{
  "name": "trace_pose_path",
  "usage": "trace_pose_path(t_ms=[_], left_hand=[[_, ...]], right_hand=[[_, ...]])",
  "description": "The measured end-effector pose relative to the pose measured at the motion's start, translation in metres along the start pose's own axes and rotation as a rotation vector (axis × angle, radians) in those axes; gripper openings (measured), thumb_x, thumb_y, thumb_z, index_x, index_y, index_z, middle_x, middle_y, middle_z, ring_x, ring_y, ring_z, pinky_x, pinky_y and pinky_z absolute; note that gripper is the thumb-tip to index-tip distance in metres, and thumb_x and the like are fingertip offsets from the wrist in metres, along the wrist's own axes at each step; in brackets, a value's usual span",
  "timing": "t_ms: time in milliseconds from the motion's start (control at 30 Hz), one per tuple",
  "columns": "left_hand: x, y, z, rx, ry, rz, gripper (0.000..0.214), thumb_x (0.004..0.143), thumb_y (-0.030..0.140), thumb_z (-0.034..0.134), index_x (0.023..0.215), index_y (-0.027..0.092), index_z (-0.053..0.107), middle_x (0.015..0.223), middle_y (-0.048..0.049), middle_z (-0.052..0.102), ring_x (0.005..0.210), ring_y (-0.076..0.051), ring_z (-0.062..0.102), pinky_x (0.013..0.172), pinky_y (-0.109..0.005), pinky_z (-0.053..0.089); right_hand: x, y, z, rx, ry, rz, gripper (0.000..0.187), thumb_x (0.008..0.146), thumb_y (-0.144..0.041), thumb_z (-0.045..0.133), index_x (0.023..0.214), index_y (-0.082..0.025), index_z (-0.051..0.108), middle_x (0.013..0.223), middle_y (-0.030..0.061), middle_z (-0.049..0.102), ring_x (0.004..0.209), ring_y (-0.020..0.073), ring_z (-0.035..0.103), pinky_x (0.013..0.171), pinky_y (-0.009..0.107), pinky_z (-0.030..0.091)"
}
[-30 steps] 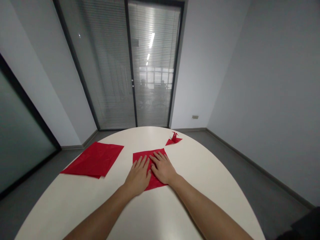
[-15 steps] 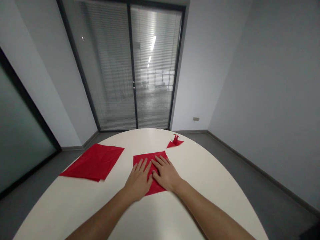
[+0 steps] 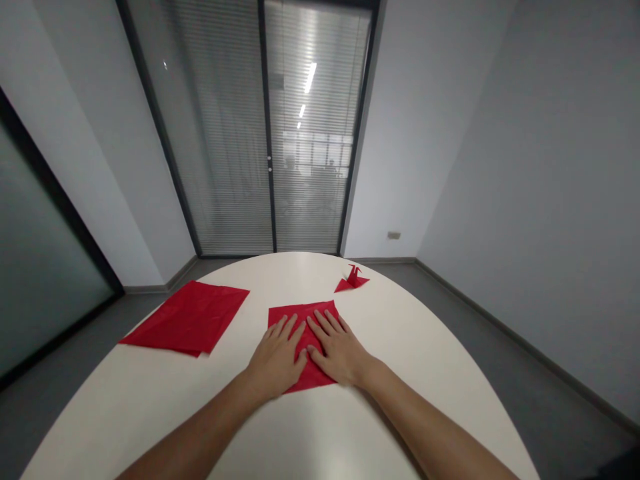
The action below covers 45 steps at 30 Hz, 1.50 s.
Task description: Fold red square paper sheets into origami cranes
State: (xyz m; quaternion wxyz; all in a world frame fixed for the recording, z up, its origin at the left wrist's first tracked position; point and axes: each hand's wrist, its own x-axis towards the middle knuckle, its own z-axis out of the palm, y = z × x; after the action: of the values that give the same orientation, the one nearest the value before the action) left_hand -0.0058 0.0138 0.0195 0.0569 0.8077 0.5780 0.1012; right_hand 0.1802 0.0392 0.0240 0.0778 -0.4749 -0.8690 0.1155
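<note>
A red square of paper [image 3: 311, 383] lies flat on the white table in front of me, its middle partly covered by both hands. My left hand [image 3: 280, 353] rests palm down on its left part, fingers spread. On the right part lies my right hand [image 3: 337, 348], also palm down with fingers apart. The two thumbs point toward each other, with a strip of red paper showing between them. Neither hand grips anything. Beyond my right hand sits a red folded paper crane [image 3: 353, 278].
Larger red paper sheets [image 3: 193, 317] lie stacked at the table's left edge, a corner of a lower one showing. The round white table [image 3: 400, 393] curves away on both sides. Past it stand a glass door with blinds [image 3: 315, 200] and grey walls.
My right hand has shifted slightly right on the paper, opening a little more space between the hands. The left hand has moved very slightly. The camera view has tilted up a little.
</note>
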Motion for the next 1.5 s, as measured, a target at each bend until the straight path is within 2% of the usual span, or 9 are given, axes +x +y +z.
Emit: trace_pose_path(t_ms=[100, 233, 633, 867, 967, 1100, 1233, 1400, 1500], left_hand=[[0.001, -0.003, -0.001, 0.005, 0.042, -0.01, 0.06, 0.092, 0.035, 0.045, 0.148, 0.015, 0.046, 0.157, -0.014, 0.041, 0.146, -0.031, 0.036, 0.121, -0.048, 0.027], [0.004, -0.008, 0.0, -0.031, -0.022, 0.009, 0.065, 0.093, 0.038, 0.046, 0.154, 0.017, 0.036, 0.163, -0.0131, 0.028, 0.151, -0.03, 0.024, 0.123, -0.05, 0.02], [0.004, -0.01, 0.0, 0.011, -0.052, 0.002, 0.067, 0.095, 0.046, 0.044, 0.156, 0.02, 0.032, 0.164, -0.0134, 0.024, 0.152, -0.033, 0.018, 0.123, -0.056, 0.014], [0.003, -0.008, 0.0, 0.01, -0.053, -0.009, 0.068, 0.095, 0.045, 0.044, 0.156, 0.019, 0.031, 0.164, -0.0123, 0.024, 0.152, -0.032, 0.019, 0.123, -0.055, 0.015], [0.003, -0.01, 0.001, 0.011, -0.032, -0.006, 0.068, 0.094, 0.045, 0.044, 0.156, 0.019, 0.033, 0.163, -0.0121, 0.026, 0.152, -0.032, 0.021, 0.123, -0.055, 0.016], [0.005, -0.013, 0.003, 0.041, 0.032, -0.074, 0.066, 0.093, 0.042, 0.045, 0.152, 0.014, 0.039, 0.16, -0.015, 0.034, 0.15, -0.035, 0.027, 0.122, -0.056, 0.017], [0.006, -0.012, -0.001, 0.048, 0.116, -0.084, 0.064, 0.093, 0.037, 0.044, 0.15, 0.008, 0.042, 0.157, -0.0165, 0.039, 0.147, -0.033, 0.032, 0.123, -0.053, 0.018], [0.001, -0.011, -0.003, -0.073, -0.009, 0.09, 0.064, 0.095, 0.041, 0.046, 0.153, 0.016, 0.038, 0.16, -0.0101, 0.036, 0.149, -0.029, 0.03, 0.122, -0.05, 0.024], [0.0, -0.012, -0.003, -0.092, -0.029, 0.087, 0.066, 0.095, 0.045, 0.047, 0.153, 0.017, 0.036, 0.16, -0.0109, 0.034, 0.15, -0.031, 0.028, 0.122, -0.054, 0.023]], right_hand=[[-0.004, -0.003, -0.002, -0.01, 0.022, -0.002, 0.067, 0.098, -0.053, 0.04, 0.156, -0.021, 0.033, 0.163, 0.0099, 0.026, 0.152, 0.0317, 0.02, 0.123, 0.051, 0.012], [-0.006, -0.005, -0.005, -0.023, 0.123, -0.009, 0.068, 0.09, -0.053, 0.055, 0.149, -0.02, 0.047, 0.156, 0.0136, 0.042, 0.145, 0.0318, 0.034, 0.123, 0.049, 0.014], [-0.001, 0.016, -0.013, 0.037, -0.046, 0.039, 0.088, 0.09, -0.075, 0.039, 0.158, -0.02, 0.026, 0.166, 0.0124, 0.015, 0.154, 0.0341, 0.007, 0.122, 0.057, 0.004], [-0.001, 0.024, -0.018, 0.013, -0.003, 0.074, 0.089, 0.088, -0.076, 0.044, 0.156, -0.02, 0.032, 0.164, 0.0135, 0.022, 0.153, 0.036, 0.013, 0.122, 0.059, 0.004], [-0.005, 0.019, -0.019, -0.001, 0.03, -0.01, 0.086, 0.09, -0.073, 0.044, 0.155, -0.018, 0.034, 0.164, 0.0141, 0.022, 0.153, 0.0356, 0.013, 0.123, 0.056, 0.003], [-0.011, 0.009, -0.017, 0.079, -0.064, -0.155, 0.082, 0.093, -0.069, 0.043, 0.158, -0.023, 0.027, 0.165, 0.01, 0.02, 0.153, 0.0312, 0.013, 0.124, 0.053, 0.007], [-0.01, 0.005, -0.012, 0.103, -0.091, -0.115, 0.086, 0.089, -0.071, 0.049, 0.158, -0.025, 0.026, 0.165, 0.0089, 0.018, 0.154, 0.033, 0.01, 0.124, 0.055, 0.006], [-0.008, 0.009, -0.011, 0.104, -0.087, -0.084, 0.087, 0.089, -0.072, 0.047, 0.158, -0.025, 0.024, 0.165, 0.0102, 0.017, 0.154, 0.0332, 0.01, 0.123, 0.055, 0.006], [-0.009, 0.013, -0.014, 0.106, -0.108, -0.115, 0.09, 0.088, -0.071, 0.05, 0.159, -0.025, 0.021, 0.165, 0.0104, 0.015, 0.154, 0.0325, 0.008, 0.124, 0.054, 0.005]])
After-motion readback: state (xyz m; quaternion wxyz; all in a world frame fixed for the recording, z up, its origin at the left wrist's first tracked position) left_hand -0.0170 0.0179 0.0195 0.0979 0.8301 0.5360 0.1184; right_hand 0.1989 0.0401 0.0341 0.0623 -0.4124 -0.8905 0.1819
